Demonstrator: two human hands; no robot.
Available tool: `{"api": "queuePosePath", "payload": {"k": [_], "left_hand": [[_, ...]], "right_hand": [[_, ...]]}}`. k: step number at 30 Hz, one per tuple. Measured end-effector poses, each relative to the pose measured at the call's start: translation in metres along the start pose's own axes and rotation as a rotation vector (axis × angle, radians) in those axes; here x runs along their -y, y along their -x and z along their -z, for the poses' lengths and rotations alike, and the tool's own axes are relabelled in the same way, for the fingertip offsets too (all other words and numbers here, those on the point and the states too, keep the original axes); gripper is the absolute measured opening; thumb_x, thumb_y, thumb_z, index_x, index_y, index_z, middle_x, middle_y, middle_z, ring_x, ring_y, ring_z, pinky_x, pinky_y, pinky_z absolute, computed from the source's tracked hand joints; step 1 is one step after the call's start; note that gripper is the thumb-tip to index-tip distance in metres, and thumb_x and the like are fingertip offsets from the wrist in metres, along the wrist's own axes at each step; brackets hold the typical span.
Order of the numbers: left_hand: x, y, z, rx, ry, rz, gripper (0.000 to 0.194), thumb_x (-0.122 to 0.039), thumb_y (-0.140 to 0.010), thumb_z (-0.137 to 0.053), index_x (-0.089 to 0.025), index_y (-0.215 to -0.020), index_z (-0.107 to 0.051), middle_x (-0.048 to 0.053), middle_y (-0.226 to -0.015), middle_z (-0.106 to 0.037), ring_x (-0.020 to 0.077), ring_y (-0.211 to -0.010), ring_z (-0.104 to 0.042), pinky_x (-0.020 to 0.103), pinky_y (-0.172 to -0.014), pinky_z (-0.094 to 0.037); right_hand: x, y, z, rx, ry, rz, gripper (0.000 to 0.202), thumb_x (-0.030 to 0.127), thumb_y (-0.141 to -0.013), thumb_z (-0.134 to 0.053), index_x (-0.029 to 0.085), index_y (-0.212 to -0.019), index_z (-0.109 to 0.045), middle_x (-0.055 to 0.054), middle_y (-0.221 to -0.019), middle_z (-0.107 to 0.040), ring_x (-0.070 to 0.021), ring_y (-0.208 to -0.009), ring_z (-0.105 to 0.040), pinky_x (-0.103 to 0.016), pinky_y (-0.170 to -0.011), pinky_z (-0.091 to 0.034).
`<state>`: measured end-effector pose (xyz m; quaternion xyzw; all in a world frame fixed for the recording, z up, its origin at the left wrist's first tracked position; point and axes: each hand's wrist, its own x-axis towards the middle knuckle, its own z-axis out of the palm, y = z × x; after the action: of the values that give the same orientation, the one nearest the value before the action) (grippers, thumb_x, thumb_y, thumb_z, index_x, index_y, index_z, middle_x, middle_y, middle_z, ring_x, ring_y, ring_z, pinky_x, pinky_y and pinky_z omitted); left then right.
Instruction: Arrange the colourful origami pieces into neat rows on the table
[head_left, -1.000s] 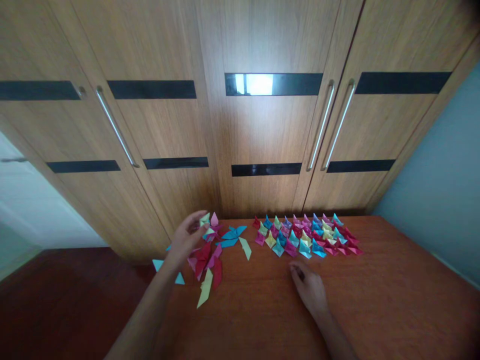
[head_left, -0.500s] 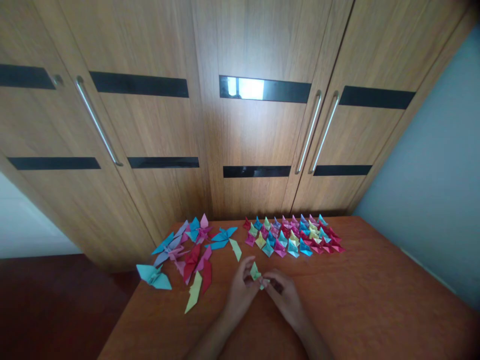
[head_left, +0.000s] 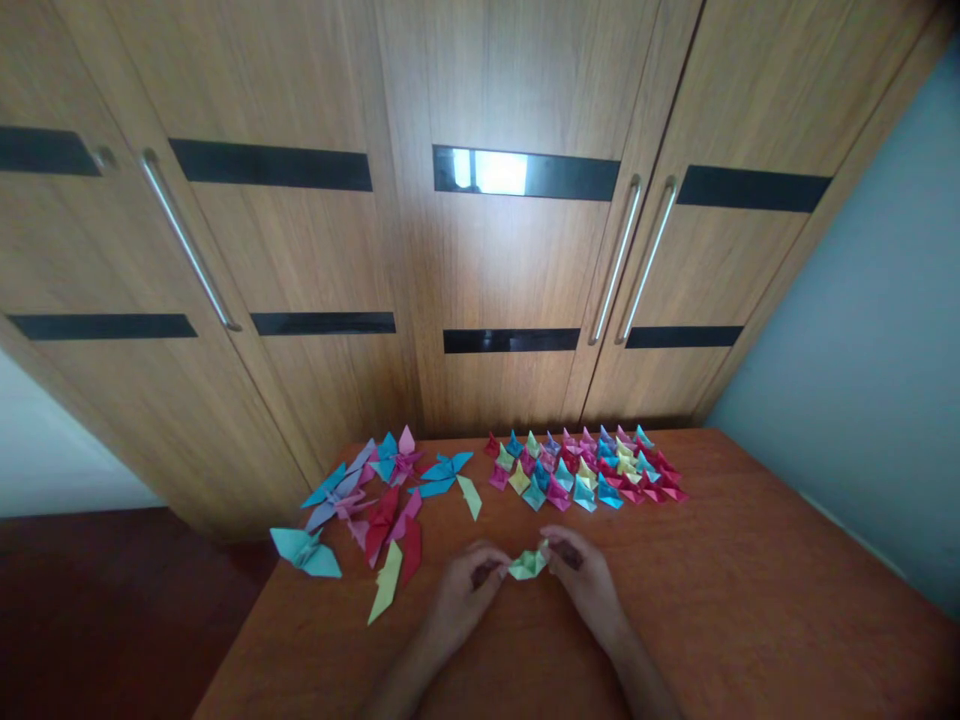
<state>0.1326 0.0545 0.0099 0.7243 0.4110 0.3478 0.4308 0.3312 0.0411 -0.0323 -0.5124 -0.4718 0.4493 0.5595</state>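
A small light-green folded paper boat [head_left: 528, 566] is held between my two hands, just above the front middle of the table. My left hand [head_left: 469, 590] pinches its left tip between thumb and fingers. At the opposite end, my right hand [head_left: 583, 575] grips the right tip the same way. The paper's middle shows between the fingertips, spread and hollow. Beyond my hands, several small paper boats [head_left: 559, 490] in red, blue, yellow, green and pink stand in rows. To the left lies a loose cluster of folded paper birds [head_left: 382, 520].
The brown wooden table [head_left: 720, 620] reaches back to a wooden wardrobe [head_left: 510, 270] with metal handles. Left of my hands lies a yellow folded paper piece [head_left: 386, 585]; a pale green one [head_left: 470, 497] is farther back. A bluish wall [head_left: 870, 400] rises on the right.
My hands have moved apart, the right one shifting rightward. The green paper, earlier upright and partly covered by fingers, is now stretched sideways between them with its middle opened.
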Motion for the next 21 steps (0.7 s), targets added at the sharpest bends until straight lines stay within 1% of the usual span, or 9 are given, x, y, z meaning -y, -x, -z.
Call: {"api": "queuePosePath", "payload": {"k": [4, 8, 11, 13, 14, 17, 19, 21], "left_hand": [[-0.004, 0.004, -0.004, 0.06, -0.041, -0.028, 0.013, -0.02, -0.08, -0.056, -0.02, -0.086, -0.068, 0.002, -0.083, -0.065, 0.0145, -0.076, -0.059, 0.022, -0.068, -0.044], [-0.005, 0.005, -0.009, 0.066, -0.067, -0.099, 0.013, -0.017, -0.08, -0.057, -0.021, -0.086, -0.068, 0.002, -0.082, -0.066, 0.0135, -0.075, -0.06, 0.021, -0.07, -0.045], [-0.007, 0.002, -0.009, 0.038, -0.134, -0.148, 0.013, -0.017, -0.082, -0.055, -0.021, -0.085, -0.067, 0.001, -0.081, -0.066, 0.013, -0.075, -0.06, 0.021, -0.07, -0.046], [-0.008, -0.003, -0.007, 0.0, -0.211, -0.175, 0.014, -0.018, -0.084, -0.053, -0.022, -0.085, -0.066, 0.001, -0.081, -0.065, 0.0131, -0.075, -0.061, 0.021, -0.071, -0.046], [-0.008, -0.006, -0.006, -0.022, -0.256, -0.187, 0.015, -0.018, -0.084, -0.051, -0.022, -0.085, -0.066, 0.001, -0.082, -0.065, 0.0134, -0.076, -0.061, 0.022, -0.072, -0.046], [-0.009, -0.019, -0.004, -0.068, -0.419, -0.183, 0.02, -0.019, -0.087, -0.046, -0.023, -0.091, -0.064, 0.003, -0.09, -0.065, 0.015, -0.084, -0.061, 0.024, -0.078, -0.046], [-0.011, -0.03, -0.003, -0.054, -0.563, -0.138, 0.022, -0.019, -0.089, -0.042, -0.023, -0.094, -0.063, 0.004, -0.093, -0.064, 0.016, -0.086, -0.061, 0.025, -0.08, -0.046], [-0.012, -0.04, -0.004, -0.013, -0.708, -0.083, 0.024, -0.02, -0.09, -0.039, -0.022, -0.095, -0.063, 0.005, -0.094, -0.064, 0.0168, -0.088, -0.06, 0.026, -0.08, -0.045]], "right_hand": [[0.005, 0.001, 0.002, 0.026, -0.086, -0.007, 0.034, 0.044, -0.069, -0.069, 0.024, -0.097, -0.065, -0.003, -0.083, -0.066, -0.018, -0.071, -0.061, -0.027, -0.061, -0.049], [0.009, 0.002, 0.003, 0.039, -0.095, -0.006, 0.032, 0.042, -0.072, -0.067, 0.024, -0.099, -0.065, -0.003, -0.085, -0.067, -0.0173, -0.071, -0.061, -0.027, -0.061, -0.049], [0.008, 0.001, 0.003, -0.01, -0.049, 0.035, 0.031, 0.042, -0.073, -0.066, 0.023, -0.098, -0.065, -0.005, -0.093, -0.068, -0.0206, -0.082, -0.062, -0.029, -0.068, -0.051], [0.006, -0.001, 0.004, -0.064, 0.004, 0.062, 0.033, 0.044, -0.073, -0.065, 0.022, -0.097, -0.065, -0.007, -0.099, -0.067, -0.0227, -0.088, -0.061, -0.031, -0.07, -0.051], [0.004, -0.002, 0.004, -0.086, 0.028, 0.067, 0.034, 0.045, -0.073, -0.064, 0.021, -0.098, -0.065, -0.007, -0.1, -0.067, -0.023, -0.088, -0.062, -0.031, -0.069, -0.051], [-0.002, -0.003, 0.005, -0.105, 0.066, 0.066, 0.035, 0.046, -0.076, -0.06, 0.02, -0.1, -0.064, -0.007, -0.098, -0.067, -0.0213, -0.08, -0.063, -0.03, -0.062, -0.052], [-0.005, -0.004, 0.006, -0.097, 0.08, 0.069, 0.035, 0.045, -0.076, -0.059, 0.02, -0.1, -0.064, -0.007, -0.096, -0.068, -0.0196, -0.074, -0.063, -0.029, -0.06, -0.052], [-0.008, -0.004, 0.006, -0.092, 0.098, 0.08, 0.034, 0.045, -0.076, -0.059, 0.02, -0.1, -0.064, -0.007, -0.095, -0.068, -0.0194, -0.073, -0.063, -0.03, -0.061, -0.053]]}}
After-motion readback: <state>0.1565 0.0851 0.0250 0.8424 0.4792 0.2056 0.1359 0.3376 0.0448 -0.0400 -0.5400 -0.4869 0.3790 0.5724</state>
